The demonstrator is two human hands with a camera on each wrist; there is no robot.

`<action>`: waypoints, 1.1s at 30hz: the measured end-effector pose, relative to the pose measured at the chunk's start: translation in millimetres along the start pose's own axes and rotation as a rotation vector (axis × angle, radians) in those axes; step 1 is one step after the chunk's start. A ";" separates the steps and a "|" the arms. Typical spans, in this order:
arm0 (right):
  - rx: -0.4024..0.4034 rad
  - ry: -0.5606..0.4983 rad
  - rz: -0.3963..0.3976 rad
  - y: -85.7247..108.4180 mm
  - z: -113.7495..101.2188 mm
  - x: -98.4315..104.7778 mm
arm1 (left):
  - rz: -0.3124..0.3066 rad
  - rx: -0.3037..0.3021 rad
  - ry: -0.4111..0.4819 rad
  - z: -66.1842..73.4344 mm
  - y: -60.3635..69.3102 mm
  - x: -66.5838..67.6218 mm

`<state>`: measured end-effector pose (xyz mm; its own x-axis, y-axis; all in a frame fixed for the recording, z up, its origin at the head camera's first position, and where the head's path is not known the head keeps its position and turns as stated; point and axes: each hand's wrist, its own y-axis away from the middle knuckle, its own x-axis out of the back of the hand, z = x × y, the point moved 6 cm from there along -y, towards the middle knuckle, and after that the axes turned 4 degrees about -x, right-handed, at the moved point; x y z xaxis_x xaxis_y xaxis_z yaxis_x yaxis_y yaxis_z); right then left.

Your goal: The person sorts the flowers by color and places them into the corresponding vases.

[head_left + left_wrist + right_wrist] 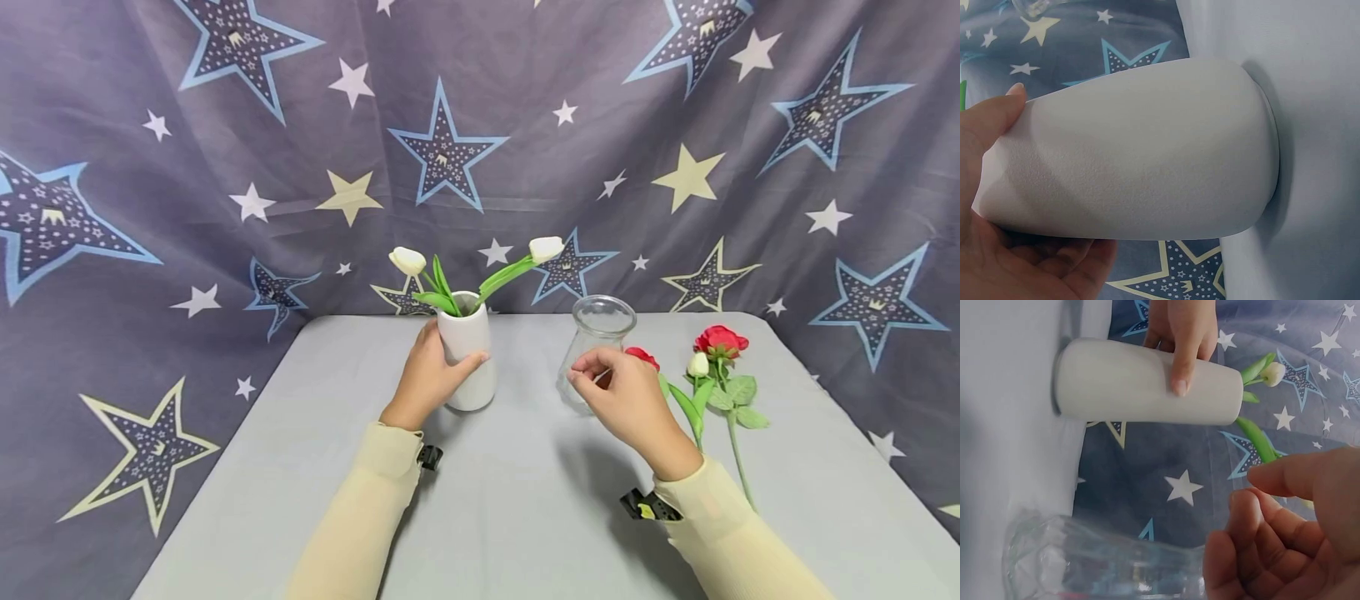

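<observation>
A white vase (468, 367) stands upright, holding two white tulips; one (407, 261) leans left, the other (546, 249) right. My left hand (429, 377) grips the vase around its upper side, thumb across the front; the left wrist view shows the vase (1147, 150) held between thumb and fingers (1088, 269). My right hand (630, 400) hovers in front of a clear glass vase (603, 321), partly covering it. In the right wrist view that hand (1291, 525) has loosely curled fingers, a small gap between thumb and index, and nothing held.
On the table (487, 517), right of the glass vase, lie a red rose (722, 340) with a long stem and a white tulip (698, 365). Another red flower (642, 358) shows partly behind my right hand. A star-patterned cloth (480, 167) hangs behind the table.
</observation>
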<state>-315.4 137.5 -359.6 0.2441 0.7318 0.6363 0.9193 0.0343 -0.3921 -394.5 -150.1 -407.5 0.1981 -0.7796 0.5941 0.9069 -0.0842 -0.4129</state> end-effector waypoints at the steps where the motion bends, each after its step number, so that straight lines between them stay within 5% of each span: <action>1: -0.007 0.005 -0.003 1.3 2.0 0.9 | 0.000 0.004 0.000 -0.2 0.0 0.4; 24: -0.117 0.125 0.048 36.3 63.6 38.9 | 0.002 0.000 -0.006 2.6 2.6 -1.9; 33: -0.224 0.146 0.021 40.3 89.6 56.1 | -0.002 -0.008 -0.013 1.6 2.0 2.5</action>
<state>-292.2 241.0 -399.2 0.2912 0.6239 0.7252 0.9549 -0.1431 -0.2602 -391.6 -151.2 -405.7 0.2011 -0.7716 0.6035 0.9044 -0.0904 -0.4170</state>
